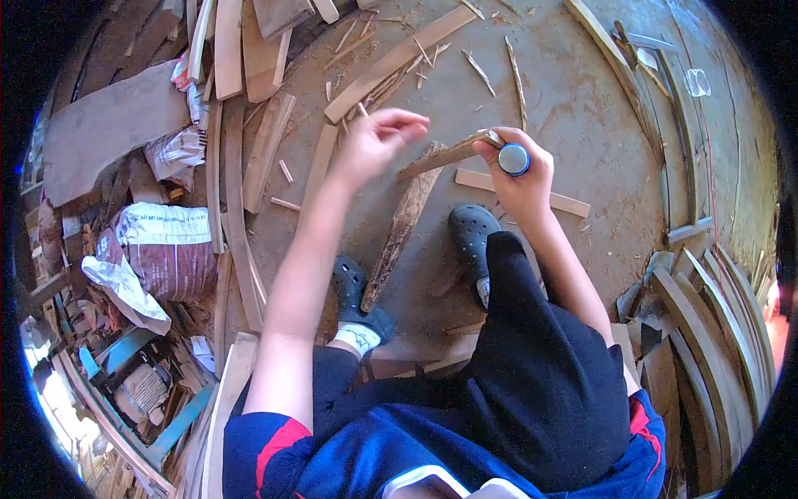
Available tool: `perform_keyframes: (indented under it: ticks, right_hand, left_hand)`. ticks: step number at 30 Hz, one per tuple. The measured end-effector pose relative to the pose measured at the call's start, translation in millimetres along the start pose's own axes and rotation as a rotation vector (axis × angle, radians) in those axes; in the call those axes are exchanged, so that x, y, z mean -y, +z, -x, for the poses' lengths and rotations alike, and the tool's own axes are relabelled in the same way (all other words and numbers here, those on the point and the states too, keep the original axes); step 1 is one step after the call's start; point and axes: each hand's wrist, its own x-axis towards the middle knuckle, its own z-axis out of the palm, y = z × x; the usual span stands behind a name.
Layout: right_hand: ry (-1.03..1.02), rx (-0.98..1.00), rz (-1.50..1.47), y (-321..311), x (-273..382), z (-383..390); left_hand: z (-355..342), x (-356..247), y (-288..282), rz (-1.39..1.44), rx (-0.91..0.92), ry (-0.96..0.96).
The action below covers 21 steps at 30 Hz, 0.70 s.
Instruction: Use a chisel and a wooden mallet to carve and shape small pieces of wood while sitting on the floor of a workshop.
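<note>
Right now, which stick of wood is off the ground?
The thin wood strip gripped in the right hand, beside the left hand. All other sticks lie on the dirt floor.

I look down and see my right hand gripping a small bottle with a blue cap and the end of a thin wood stick. My left hand is open, fingers loose, just above the stick's other end. A rough bark piece lies on the dirt floor between my dark clogs.
</note>
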Motion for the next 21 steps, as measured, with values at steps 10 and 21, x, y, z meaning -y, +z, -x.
perform_keyframes:
  ticks: [10, 21]
  right_hand:
    - [0.034, 0.0, -0.044, 3, 2, 0]
    - [0.032, -0.006, 0.015, 2, -3, 4]
  left_hand:
    - [20, 21, 49, 0.506, -0.108, 0.009]
    - [-12, 57, 29, 0.598, -0.438, -0.316]
